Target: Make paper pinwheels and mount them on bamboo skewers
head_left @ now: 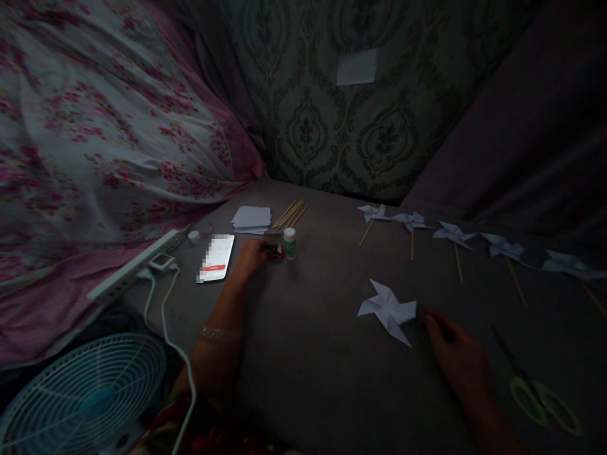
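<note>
My left hand (252,256) reaches far forward and closes on a small box with a red side (274,245), right beside a small white bottle (289,243). My right hand (453,344) rests on the grey surface (303,354), its fingertips touching the right edge of a white paper pinwheel (389,309) that lies flat without a stick. The scene is dim, so I cannot make out the right hand's fingers in detail.
Several finished paper pinwheels on sticks (455,243) lie in a row at the right. Wooden sticks (290,213) and white paper squares (251,219) sit at the back. A lit phone (216,258), power strip (137,265), fan (85,398) and green-handled scissors (540,398) surround me.
</note>
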`<state>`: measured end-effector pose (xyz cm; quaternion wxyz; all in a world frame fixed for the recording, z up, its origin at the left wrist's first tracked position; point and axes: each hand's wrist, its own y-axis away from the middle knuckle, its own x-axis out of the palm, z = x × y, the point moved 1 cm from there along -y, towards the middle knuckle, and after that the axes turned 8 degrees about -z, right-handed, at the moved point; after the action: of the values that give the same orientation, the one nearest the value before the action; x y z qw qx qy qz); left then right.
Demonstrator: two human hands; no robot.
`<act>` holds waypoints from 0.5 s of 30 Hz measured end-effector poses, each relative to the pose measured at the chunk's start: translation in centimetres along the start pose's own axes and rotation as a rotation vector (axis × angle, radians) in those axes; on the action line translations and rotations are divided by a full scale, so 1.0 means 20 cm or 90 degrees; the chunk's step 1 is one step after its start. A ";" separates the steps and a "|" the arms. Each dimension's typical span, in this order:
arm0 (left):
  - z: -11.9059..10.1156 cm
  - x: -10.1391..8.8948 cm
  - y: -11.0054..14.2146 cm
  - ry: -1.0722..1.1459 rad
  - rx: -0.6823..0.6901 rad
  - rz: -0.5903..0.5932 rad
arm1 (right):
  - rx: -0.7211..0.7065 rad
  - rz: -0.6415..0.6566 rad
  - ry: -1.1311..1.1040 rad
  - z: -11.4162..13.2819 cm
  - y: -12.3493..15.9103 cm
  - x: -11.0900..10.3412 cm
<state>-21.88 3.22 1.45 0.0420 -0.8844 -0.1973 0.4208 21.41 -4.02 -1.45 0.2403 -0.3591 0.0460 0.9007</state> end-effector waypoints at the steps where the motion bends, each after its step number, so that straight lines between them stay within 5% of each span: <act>1: 0.00 0.00 -0.01 0.005 -0.004 0.001 | -0.002 -0.002 -0.003 0.00 0.00 0.00; 11: -0.03 0.00 -0.04 -0.104 -0.038 0.048 | -0.017 0.000 -0.008 -0.01 0.00 0.00; 15: 0.00 0.00 -0.03 -0.012 -0.071 0.023 | -0.024 -0.010 -0.008 -0.02 0.00 0.01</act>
<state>-22.11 3.77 1.63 -0.0168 -0.8848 -0.2046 0.4184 21.61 -3.98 -1.78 0.2411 -0.3584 0.0251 0.9016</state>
